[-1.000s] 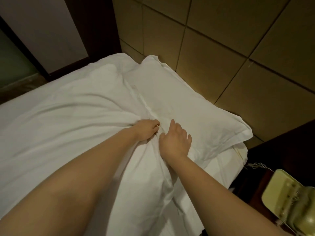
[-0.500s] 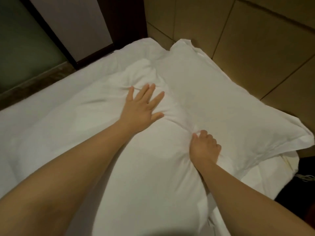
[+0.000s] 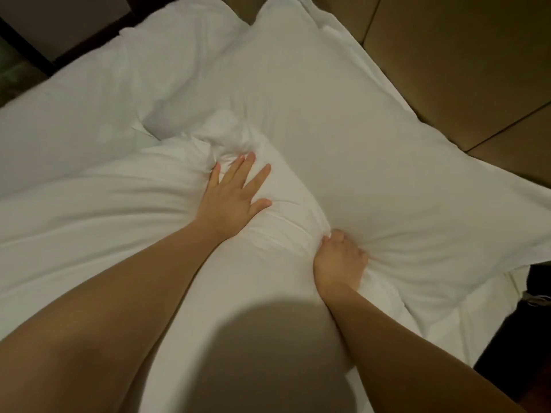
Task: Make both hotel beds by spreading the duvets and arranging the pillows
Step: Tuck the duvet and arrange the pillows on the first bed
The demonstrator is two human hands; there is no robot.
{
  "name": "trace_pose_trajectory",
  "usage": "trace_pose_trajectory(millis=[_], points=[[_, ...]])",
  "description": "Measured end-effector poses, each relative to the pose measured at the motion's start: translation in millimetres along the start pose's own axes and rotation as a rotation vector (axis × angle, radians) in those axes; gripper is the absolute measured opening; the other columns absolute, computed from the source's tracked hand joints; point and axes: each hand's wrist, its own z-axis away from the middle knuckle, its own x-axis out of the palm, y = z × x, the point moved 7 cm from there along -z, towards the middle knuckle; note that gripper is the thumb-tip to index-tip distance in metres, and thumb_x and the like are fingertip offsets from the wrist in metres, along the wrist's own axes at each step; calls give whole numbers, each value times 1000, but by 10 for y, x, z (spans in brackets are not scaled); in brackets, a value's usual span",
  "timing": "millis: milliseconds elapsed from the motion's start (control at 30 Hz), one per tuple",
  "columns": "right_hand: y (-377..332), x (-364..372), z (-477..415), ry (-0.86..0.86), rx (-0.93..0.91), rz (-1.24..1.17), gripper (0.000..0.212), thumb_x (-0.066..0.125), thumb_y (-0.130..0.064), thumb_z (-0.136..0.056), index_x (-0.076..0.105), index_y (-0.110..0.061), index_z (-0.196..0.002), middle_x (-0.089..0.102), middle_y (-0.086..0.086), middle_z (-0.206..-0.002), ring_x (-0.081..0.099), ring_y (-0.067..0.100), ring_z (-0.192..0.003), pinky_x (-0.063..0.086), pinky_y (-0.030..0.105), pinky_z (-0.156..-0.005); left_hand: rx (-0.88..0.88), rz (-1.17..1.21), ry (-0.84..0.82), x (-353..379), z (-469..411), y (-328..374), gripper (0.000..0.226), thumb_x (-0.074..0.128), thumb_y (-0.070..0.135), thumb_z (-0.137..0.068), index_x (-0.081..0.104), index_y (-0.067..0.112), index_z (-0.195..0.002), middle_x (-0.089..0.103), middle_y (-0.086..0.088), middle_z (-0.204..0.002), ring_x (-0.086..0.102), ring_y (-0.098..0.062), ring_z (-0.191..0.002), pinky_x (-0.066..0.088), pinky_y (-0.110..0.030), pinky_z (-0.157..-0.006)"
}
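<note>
A white pillow (image 3: 343, 120) lies at the head of the bed against the padded headboard. A white duvet (image 3: 89, 210) covers the bed below it, its top edge bunched next to the pillow. My left hand (image 3: 235, 198) lies flat on the duvet's top edge with fingers spread, pressing it down. My right hand (image 3: 340, 260) has its fingers curled into the fabric where the duvet meets the pillow's near edge, gripping the duvet's edge there. A dark shadow falls on the duvet between my forearms.
The tan padded headboard (image 3: 462, 70) runs along the right and top. A dark wooden frame (image 3: 44, 40) and floor show at the top left. A dark nightstand (image 3: 518, 353) stands at the bed's right side. White sheet (image 3: 465, 320) shows under the pillow.
The view has moved closer over the bed. My left hand has slid a little toward the pillow, still flat. My right hand keeps its grip at the pillow's edge.
</note>
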Motion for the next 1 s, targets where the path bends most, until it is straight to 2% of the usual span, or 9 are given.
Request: trace_pose_trajectory(millis=[200, 333, 500, 633, 733, 767, 833, 900, 1000], points=[[42, -157, 106, -3, -14, -78, 37, 27, -32, -102, 47, -13, -126, 56, 9, -129, 47, 27, -120, 29, 40, -99, -46, -56, -41, -214, 107, 47, 67, 13, 62, -91, 0, 35, -151, -4, -2, -160, -5, -17, -147, -4, -49, -115], [115, -367, 256, 47, -65, -169, 36, 31, -38, -100, 45, -18, -128, 52, 2, -132, 42, 22, -121, 27, 37, -99, -115, -61, -9, -483, 260, 202, 60, 19, 53, -97, 6, 30, -152, 0, -6, -160, -3, -21, -147, -3, -54, -114], [161, -881, 120, 247, -272, -143, 63, 46, -50, -90, 33, -18, -143, 44, 2, -141, 38, 23, -128, 20, 37, -105, -94, 0, 158, -943, 158, 712, 54, 24, 43, -101, 11, 28, -152, 7, -8, -159, 4, -24, -147, 1, -52, -114], [199, -1206, -311, 206, -338, 9, 93, 52, -59, -85, 0, -23, -153, 7, 6, -160, 6, 26, -146, -2, 45, -117, -83, 56, 212, -1122, -192, 1104, 59, 25, 49, -100, 0, 33, -151, -1, -4, -160, 0, -21, -147, -3, -48, -115], [309, -1314, -694, 92, -240, 61, 116, 57, -72, -75, -18, -26, -150, -15, 13, -159, -14, 34, -146, -8, 49, -115, -63, 0, 146, -1024, -479, 1286, 66, 29, 52, -98, -6, 34, -150, -6, -4, -160, -3, -22, -147, -1, -52, -115], [348, -1306, -804, 60, -206, 70, 121, 59, -75, -71, -18, -24, -150, -12, 15, -159, -12, 36, -146, -6, 50, -116, -71, 1, 104, -952, -543, 1293, 68, 30, 52, -97, -8, 34, -150, -7, -4, -160, -5, -22, -147, -1, -52, -115], [394, -1205, -945, 39, -167, 66, 121, 62, -77, -66, -1, -18, -151, 14, 17, -155, 12, 34, -144, 7, 46, -116, -97, 21, 29, -786, -589, 1264, 70, 32, 53, -96, -8, 34, -150, -9, -4, -159, -7, -23, -147, -3, -53, -114], [358, -1083, -1005, 105, -186, 57, 100, 63, -74, -67, 27, -13, -139, 42, 9, -135, 39, 27, -125, 27, 37, -105, -109, 27, -10, -675, -564, 1241, 70, 32, 54, -96, -7, 35, -150, -10, -4, -159, -8, -22, -147, -2, -54, -114], [235, -1014, -1081, 65, -238, -92, 58, 63, -62, -78, 48, -17, -111, 61, 4, -110, 56, 24, -103, 34, 33, -79, -118, 50, -13, -658, -554, 1181, 70, 33, 55, -95, -6, 36, -150, -11, -4, -159, -7, -21, -147, -3, -53, -114]])
